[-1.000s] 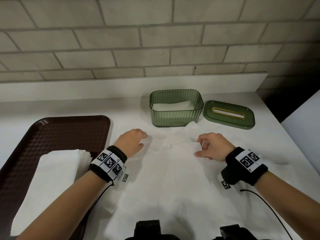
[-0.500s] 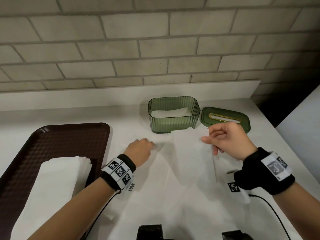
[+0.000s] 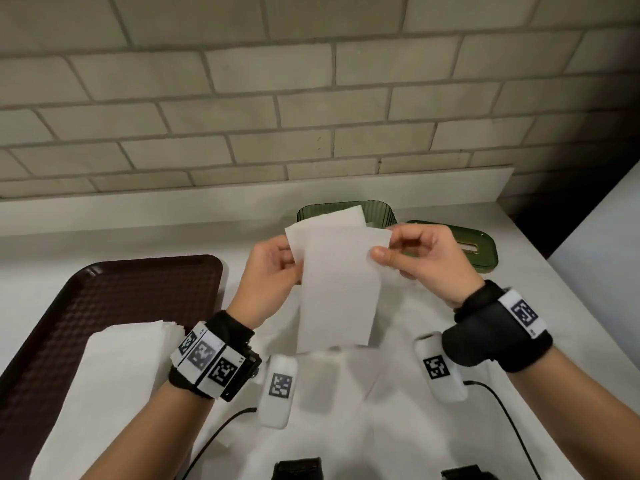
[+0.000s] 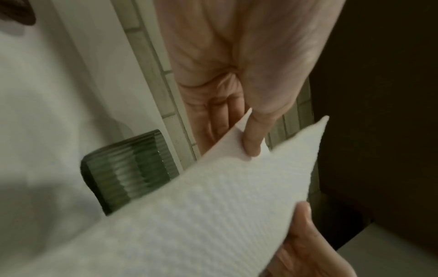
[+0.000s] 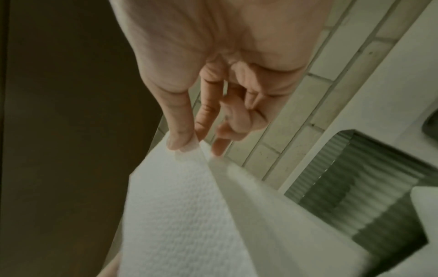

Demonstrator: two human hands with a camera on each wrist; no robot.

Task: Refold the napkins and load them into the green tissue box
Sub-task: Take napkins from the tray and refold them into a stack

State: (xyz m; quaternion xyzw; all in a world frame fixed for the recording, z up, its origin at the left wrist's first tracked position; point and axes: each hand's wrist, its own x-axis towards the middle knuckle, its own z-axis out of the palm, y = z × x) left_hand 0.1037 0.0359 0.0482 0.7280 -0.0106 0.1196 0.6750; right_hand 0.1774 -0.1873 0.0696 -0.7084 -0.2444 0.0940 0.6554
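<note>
Fingers [image 3: 282,252] of the left hand [image 3: 273,271] and the thumb and fingers of the right hand [image 3: 422,258] pinch the two upper corners of a white napkin [image 3: 337,289], which hangs lifted off the white surface [image 3: 450,427] between them. Just beyond the fingers sits the green tissue box [image 3: 377,211], mostly hidden behind the napkin's top edge; its green lid [image 3: 479,249] lies beside it, past the right hand's knuckles. Down by the left wrist, a stack of napkins [image 3: 114,368] rests on a dark brown tray [image 3: 104,296].

From the left wrist, the thumb lies on the napkin [image 4: 189,206] and the fingers [image 4: 218,116] sit behind the sheet, closed on its corner. The ribbed tissue box [image 4: 128,168] stands beyond and below the fingers, on the surface. The right hand [image 4: 305,249] shows at the napkin's far edge.

From the right wrist, thumb and forefinger squeeze the napkin [image 5: 180,206] at its corner, the other fingers [image 5: 239,120] loosely curled behind. The tissue box [image 5: 355,187] lies beyond them, a white napkin edge showing at its side.
</note>
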